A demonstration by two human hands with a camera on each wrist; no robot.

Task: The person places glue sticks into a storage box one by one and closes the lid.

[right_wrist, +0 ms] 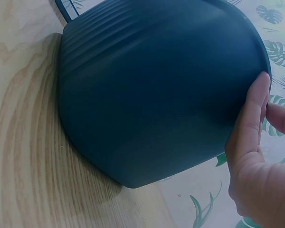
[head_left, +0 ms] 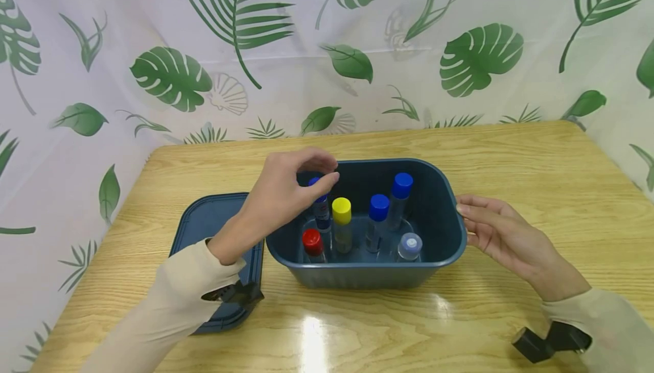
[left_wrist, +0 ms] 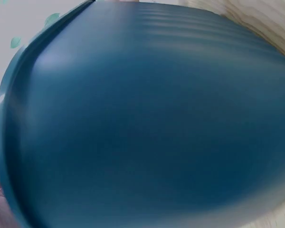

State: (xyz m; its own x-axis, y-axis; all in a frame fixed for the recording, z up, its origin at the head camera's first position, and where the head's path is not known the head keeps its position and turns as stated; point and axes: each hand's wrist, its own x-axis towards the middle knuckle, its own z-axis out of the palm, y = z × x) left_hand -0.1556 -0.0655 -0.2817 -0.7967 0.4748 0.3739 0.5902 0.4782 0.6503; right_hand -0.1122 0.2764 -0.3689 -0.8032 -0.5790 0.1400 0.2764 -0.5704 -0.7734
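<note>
A dark blue plastic bin stands on the table with several small clear bottles inside. My left hand hovers over its left end, thumb and fingers apart in a curve. Just below that thumb is a blue-capped bottle with a dark label, its cap partly covered; I see no grip on it. Beside it are a yellow-capped bottle and a red-capped bottle. Farther right stand two blue-capped bottles and a pale-capped bottle. My right hand pinches the bin's right rim, fingers against the outer wall.
Left of the bin, a dark blue lid lies on the wooden table, partly under my left forearm. A leaf-printed cloth hangs behind the table. The left wrist view is mostly filled by the bin's outer wall.
</note>
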